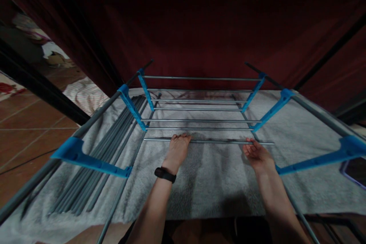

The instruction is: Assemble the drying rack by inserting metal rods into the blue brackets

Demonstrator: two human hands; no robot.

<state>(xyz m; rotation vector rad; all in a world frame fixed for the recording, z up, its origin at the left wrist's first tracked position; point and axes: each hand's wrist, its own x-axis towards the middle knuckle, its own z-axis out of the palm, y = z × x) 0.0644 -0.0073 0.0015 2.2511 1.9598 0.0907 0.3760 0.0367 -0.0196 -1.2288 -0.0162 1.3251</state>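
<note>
A grey metal tube (217,141) runs crosswise before me, low over the blanket. My left hand (178,148) is closed over it left of its middle, and a dark band circles that wrist. Near the tube's right end, the fingers of my right hand (256,153) are closed around it. The tube lies inside a rack frame with grey side poles (100,116) and blue plastic brackets (91,162). Farther off, several crossbars (200,121) join the far bracket pairs. A nearer blue bracket (317,160) stands at the right.
Several loose grey tubes (97,160) lie in a bundle at the left on the grey blanket (206,183). A phone-like object (354,171) rests at the right edge. Dark red fabric (194,34) hangs behind; tiled floor (34,126) shows at left.
</note>
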